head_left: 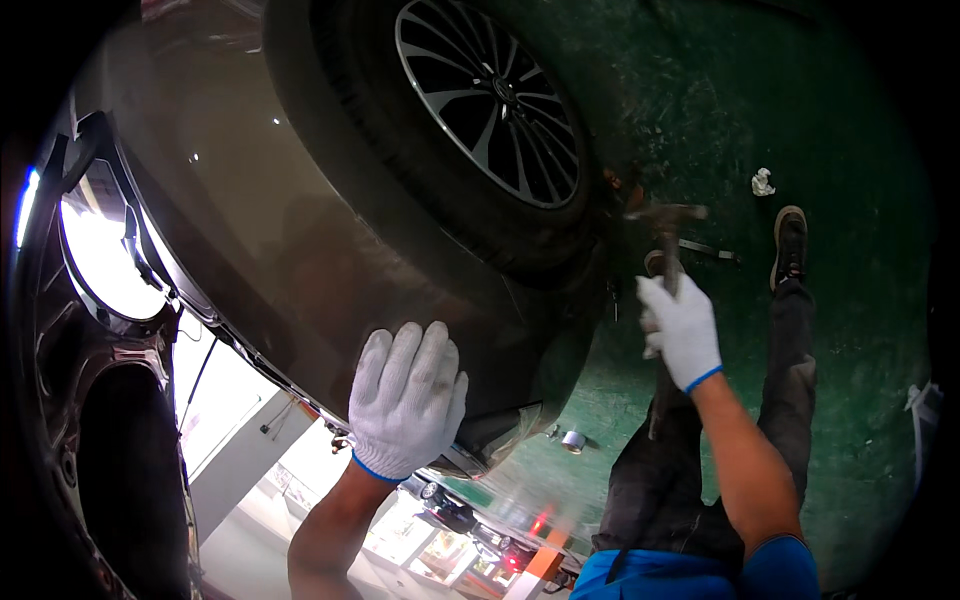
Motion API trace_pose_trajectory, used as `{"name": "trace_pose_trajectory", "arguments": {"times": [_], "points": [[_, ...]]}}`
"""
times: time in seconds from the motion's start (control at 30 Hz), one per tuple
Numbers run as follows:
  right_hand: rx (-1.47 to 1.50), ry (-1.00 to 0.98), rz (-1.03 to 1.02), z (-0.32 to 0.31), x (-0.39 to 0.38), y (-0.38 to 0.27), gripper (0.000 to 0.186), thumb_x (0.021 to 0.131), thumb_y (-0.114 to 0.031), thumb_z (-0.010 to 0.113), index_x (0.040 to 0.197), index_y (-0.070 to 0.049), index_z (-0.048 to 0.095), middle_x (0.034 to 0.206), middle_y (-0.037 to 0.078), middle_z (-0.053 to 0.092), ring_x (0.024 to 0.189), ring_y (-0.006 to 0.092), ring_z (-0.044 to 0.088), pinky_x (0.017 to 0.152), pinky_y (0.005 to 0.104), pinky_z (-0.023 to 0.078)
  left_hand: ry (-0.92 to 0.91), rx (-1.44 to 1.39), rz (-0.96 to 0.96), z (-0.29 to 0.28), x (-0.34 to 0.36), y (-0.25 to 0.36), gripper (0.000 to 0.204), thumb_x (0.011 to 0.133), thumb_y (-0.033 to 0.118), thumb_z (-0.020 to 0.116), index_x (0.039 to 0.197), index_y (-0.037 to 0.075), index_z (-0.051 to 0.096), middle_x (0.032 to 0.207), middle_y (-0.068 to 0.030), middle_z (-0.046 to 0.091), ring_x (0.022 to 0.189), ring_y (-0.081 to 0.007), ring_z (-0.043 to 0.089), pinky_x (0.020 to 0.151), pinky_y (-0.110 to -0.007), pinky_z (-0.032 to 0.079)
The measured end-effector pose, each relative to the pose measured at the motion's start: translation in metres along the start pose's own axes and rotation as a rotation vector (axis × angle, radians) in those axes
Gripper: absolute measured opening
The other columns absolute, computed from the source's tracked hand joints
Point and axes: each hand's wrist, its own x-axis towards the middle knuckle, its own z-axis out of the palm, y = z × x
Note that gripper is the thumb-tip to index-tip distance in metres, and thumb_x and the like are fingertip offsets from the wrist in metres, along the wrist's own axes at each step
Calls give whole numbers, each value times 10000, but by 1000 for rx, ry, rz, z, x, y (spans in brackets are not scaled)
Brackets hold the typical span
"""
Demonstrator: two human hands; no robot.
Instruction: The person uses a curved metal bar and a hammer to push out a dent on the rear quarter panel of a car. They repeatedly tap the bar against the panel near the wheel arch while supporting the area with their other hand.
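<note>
My left hand [405, 400], in a white knit glove with a blue cuff, lies flat with outstretched fingers on the brown-grey body panel [270, 230] of a car. A headlight [497, 432] sits just beside its wrist. In the same kind of glove, my right hand [684, 325] is closed around the handle of a hammer [671, 255]. The hammer's head, slightly blurred, points away from me near the tyre, and the handle's end sticks out below my fist. Beyond the panel is the car's front wheel [503, 92], with a many-spoked black and silver rim.
A raised hood [60, 340] stands at the left. On the green floor [860, 330] lie a metal bar [710, 249], a crumpled white scrap [763, 182] and a roll of tape [573, 442]. My legs and shoes [789, 245] are at the right. Other vehicles [447, 508] stand in the background.
</note>
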Motion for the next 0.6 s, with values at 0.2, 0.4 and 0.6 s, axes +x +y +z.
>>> {"name": "trace_pose_trajectory", "arguments": {"times": [0.2,0.4,0.6], "points": [[82,252,35,-101,14,42,190,1025,-282,681,997,-130,570,676,-51,487,450,54,420,399,261,401,-96,87,-153,-18,41,-15,785,750,304,894,1445,60,621,1551,-173,546,1467,-395,476,1257,-578,301],[122,284,-32,-121,5,15,208,1036,-314,658,987,-129,574,682,-48,478,467,55,439,413,255,417,-2,424,-127,-24,108,-67,645,932,486,704,1381,26,656,1502,-157,586,1428,-355,491,1269,-534,282],[91,189,-91,-74,-8,-5,219,1020,-313,673,1016,-115,580,697,-48,479,490,53,429,433,271,435,-200,248,-56,6,83,-9,695,858,456,756,1346,-31,667,1459,-162,602,1412,-322,479,1278,-517,266]]}}
